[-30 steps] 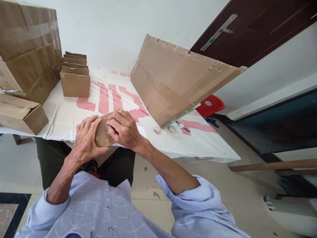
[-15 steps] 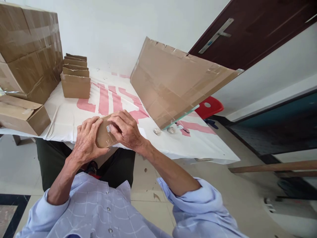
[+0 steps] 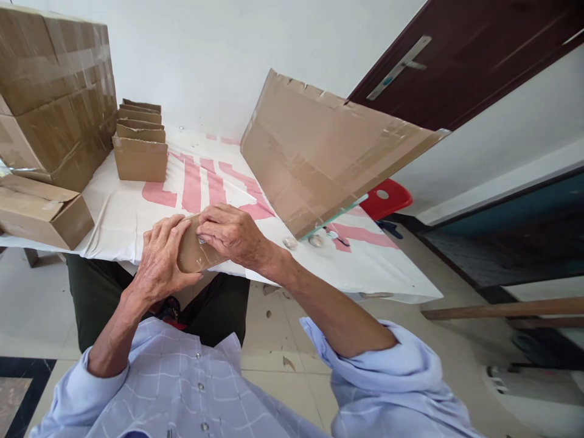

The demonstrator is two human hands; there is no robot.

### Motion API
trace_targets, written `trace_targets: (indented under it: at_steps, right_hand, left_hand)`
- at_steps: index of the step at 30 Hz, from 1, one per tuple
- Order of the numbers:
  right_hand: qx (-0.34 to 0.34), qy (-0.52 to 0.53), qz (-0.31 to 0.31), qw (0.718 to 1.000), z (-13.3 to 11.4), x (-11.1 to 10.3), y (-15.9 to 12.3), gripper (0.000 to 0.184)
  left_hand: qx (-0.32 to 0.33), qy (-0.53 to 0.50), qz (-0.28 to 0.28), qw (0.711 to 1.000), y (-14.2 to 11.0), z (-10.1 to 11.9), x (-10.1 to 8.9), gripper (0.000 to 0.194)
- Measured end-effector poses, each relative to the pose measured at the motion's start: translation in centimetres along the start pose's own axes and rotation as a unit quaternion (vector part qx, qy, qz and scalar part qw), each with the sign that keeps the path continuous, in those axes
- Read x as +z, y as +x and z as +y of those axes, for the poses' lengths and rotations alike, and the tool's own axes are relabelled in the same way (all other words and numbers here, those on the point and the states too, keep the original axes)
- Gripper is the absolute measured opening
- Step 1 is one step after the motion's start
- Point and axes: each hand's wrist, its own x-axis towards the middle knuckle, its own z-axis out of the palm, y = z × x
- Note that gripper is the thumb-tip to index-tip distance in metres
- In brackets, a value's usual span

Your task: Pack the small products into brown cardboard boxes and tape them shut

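Observation:
A small brown cardboard box [image 3: 189, 254] rests at the table's front edge, its top face toward me. My left hand [image 3: 159, 260] grips it from the left, fingers over the far side and thumb along the near side. A little white label [image 3: 201, 239] on the top is mostly covered by fingertips. My right hand [image 3: 235, 236] has its fingers bunched together and pressed down on that label. Whether the label is pinched or just pressed flat cannot be seen.
Several upright cardboard pieces [image 3: 140, 159] stand behind my left hand. Large taped cartons [image 3: 55, 91] and a closed long box [image 3: 43, 210] are at left. A big cardboard sheet [image 3: 319, 152] leans at right, near tape rolls [image 3: 316, 241] and a red stool [image 3: 390, 199].
My right hand has turned, its elbow swinging outward to the right, and its fingers now cover most of the label that showed before. My left hand and the box have hardly moved.

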Motion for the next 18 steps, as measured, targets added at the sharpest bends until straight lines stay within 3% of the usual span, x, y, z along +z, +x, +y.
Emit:
trace_targets:
  at_steps: [9,18]
  right_hand:
    - [-0.057,-0.04,-0.035,0.997,0.2,0.2,0.7,0.034]
    - [-0.06,-0.089,-0.035,0.994,0.3,1.0,0.4,0.034]
  left_hand:
    - [-0.005,-0.006,-0.005,1.0,0.0,0.2,-0.2,0.1]
    - [0.003,-0.006,0.004,1.0,0.0,0.1,0.0,0.099]
